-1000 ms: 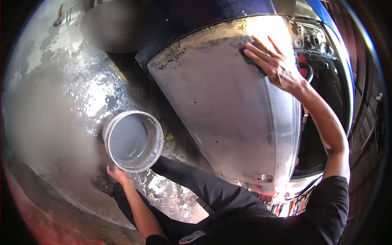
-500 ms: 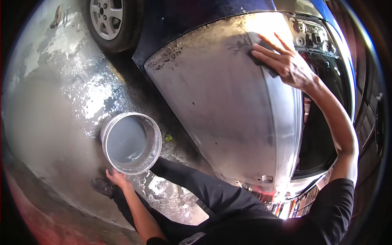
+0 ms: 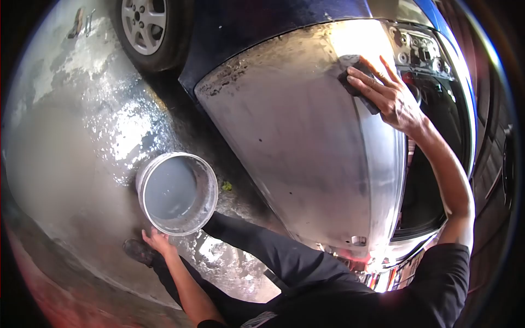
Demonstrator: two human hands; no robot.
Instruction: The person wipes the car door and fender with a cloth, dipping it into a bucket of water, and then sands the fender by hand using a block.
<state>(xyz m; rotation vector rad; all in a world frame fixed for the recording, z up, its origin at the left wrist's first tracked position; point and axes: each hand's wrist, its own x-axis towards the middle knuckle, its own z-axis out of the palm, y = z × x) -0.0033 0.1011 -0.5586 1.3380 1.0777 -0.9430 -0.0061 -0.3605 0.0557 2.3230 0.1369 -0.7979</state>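
My right hand (image 3: 395, 101) lies over a dark pad (image 3: 358, 90), its fingers bent across the top and holding it against the panel. The grey body panel (image 3: 306, 131) of a car is smooth and dull, with dark smears near its upper edge and a bright patch of light by my fingers. Low on the left, my left hand (image 3: 159, 240) grips the outside of a white bucket (image 3: 208, 205) just under its rim; some of its fingers are hidden there. Cloudy grey liquid (image 3: 170, 186) fills part of the bucket.
A tyre with a silver wheel (image 3: 143, 27) and dark blue bodywork (image 3: 246, 38) adjoin the panel. Beside it are an exposed recess (image 3: 418, 46) and a dark window (image 3: 426, 191). The concrete floor (image 3: 115, 126) is wet and shiny; my shoe (image 3: 138, 252) stands near the bucket.
My right hand and the dark pad have slid slightly right and down in the picture, uncovering a greyish mark on the panel. My left hand and the bucket look almost the same.
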